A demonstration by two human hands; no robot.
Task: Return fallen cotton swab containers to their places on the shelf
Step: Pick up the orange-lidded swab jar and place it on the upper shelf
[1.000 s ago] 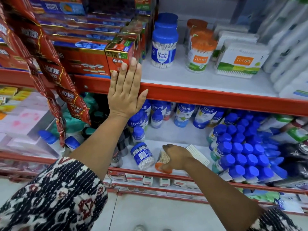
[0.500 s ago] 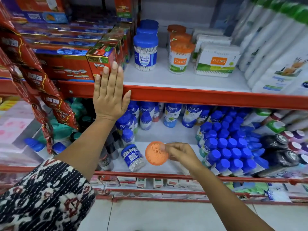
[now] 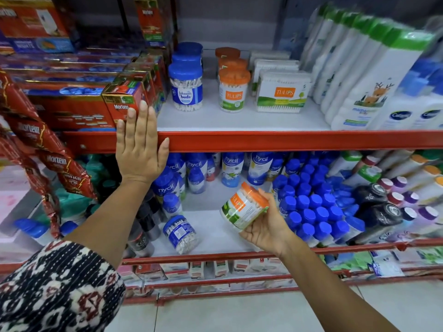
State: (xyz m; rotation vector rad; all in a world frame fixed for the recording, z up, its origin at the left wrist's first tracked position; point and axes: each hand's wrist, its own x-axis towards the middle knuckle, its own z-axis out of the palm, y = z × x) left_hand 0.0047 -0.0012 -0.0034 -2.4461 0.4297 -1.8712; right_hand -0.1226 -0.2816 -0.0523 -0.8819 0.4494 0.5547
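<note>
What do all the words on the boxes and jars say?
"Mortein": red box and hanging red packets.
"Johnson's buds": blue-lidded jar on the upper shelf.
"TULIPS": orange-lidded jar, white swab box, and partly on the jar in the right hand.
"nycil": blue-capped bottles below.
Fallen blue-lidded jar's label: too small to read.
Price strips: blurred.

Left hand (image 3: 140, 149) flat, fingers together; right hand (image 3: 266, 226) cupped, palm up

"TULIPS" marks the orange-lidded jar (image 3: 233, 90) and flat swab box (image 3: 282, 94); "Johnson's buds" the blue-lidded jar (image 3: 185, 88); "Mortein" the red cartons (image 3: 124, 101); "nycil" the blue-capped bottles (image 3: 230, 168)
</note>
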